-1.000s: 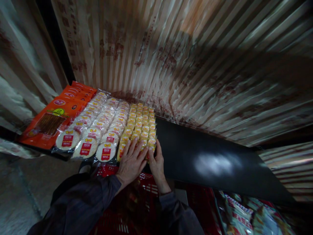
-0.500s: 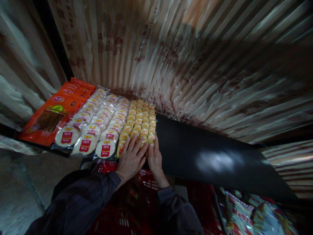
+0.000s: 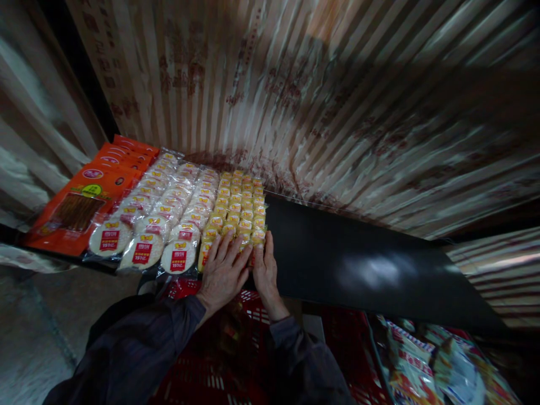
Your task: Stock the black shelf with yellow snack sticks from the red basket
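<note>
Both hands rest on the front of a row of yellow snack packs (image 3: 240,205) standing on a black shelf (image 3: 354,259). My left hand (image 3: 224,270) lies flat with fingers spread over the front pack. My right hand (image 3: 265,269) presses flat against that pack's right side, fingers stretched out. Left of the yellow row stand rows of round white rice cracker packs (image 3: 169,216) with red labels. Orange snack bags (image 3: 90,197) fill the shelf's far left.
A red plastic basket (image 3: 236,349) sits below my arms. Colourful snack bags (image 3: 426,365) lie on a lower level at the bottom right. A striped, patterned wall (image 3: 337,101) rises behind the shelf. The shelf's right part is bare black.
Both hands stay on the front yellow pack and have slid slightly left with it. The view has shifted a little.
</note>
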`<state>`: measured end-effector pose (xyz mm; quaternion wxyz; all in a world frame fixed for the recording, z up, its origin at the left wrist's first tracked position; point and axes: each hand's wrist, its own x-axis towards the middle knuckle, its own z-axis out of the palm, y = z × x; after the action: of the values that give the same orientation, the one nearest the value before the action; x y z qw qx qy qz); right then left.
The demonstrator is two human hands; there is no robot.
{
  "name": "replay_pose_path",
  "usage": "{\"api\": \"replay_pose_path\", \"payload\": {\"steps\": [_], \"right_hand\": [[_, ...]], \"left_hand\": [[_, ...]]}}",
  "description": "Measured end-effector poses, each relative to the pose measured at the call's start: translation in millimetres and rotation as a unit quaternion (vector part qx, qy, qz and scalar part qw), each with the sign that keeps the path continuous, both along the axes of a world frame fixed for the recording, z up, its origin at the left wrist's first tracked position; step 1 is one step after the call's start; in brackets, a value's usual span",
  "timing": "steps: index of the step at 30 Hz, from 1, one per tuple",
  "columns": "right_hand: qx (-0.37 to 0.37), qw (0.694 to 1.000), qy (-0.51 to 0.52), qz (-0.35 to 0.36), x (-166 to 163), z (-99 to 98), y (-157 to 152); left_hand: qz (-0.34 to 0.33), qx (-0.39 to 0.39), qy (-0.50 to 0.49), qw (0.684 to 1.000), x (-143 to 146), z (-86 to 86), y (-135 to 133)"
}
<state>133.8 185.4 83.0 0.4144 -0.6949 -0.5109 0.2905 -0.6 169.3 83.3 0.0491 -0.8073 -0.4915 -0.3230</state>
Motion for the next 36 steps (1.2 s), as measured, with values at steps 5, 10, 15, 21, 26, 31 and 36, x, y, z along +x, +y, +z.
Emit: {"api": "replay_pose_path", "payload": {"steps": [5,10,15,21,26,31,36], "right_hand": [[0.033,0.999,0.02,0.017,-3.6,2.3,2.7],[0.045,0.999,-0.006,0.025,-7.3,0.6,4.5],[0.07,0.996,-0.037,0.032,-7.3,-4.4,6.0],[0.079,0.995,-0.052,0.038,-8.1,-6.6,6.1],[0.079,0.995,-0.05,0.033,-8.6,-5.0,5.7],[0.074,0.996,-0.04,0.029,-8.3,-2.9,5.3],[0.07,0.997,-0.023,0.026,-6.1,-0.8,3.0]], "left_hand": [[-0.002,-0.001,-0.002,1.0,-0.4,0.8,0.3],[-0.005,-0.005,-0.005,1.0,-0.4,0.4,0.4],[-0.004,-0.005,-0.01,1.0,-0.1,-0.9,0.5],[-0.003,-0.008,-0.005,1.0,-0.1,-1.7,0.9],[-0.004,-0.003,-0.008,1.0,0.2,-1.4,1.1],[-0.006,-0.011,-0.011,1.0,-0.3,-0.3,0.1],[-0.006,0.001,-0.023,1.0,-0.7,1.4,-1.1]]}}
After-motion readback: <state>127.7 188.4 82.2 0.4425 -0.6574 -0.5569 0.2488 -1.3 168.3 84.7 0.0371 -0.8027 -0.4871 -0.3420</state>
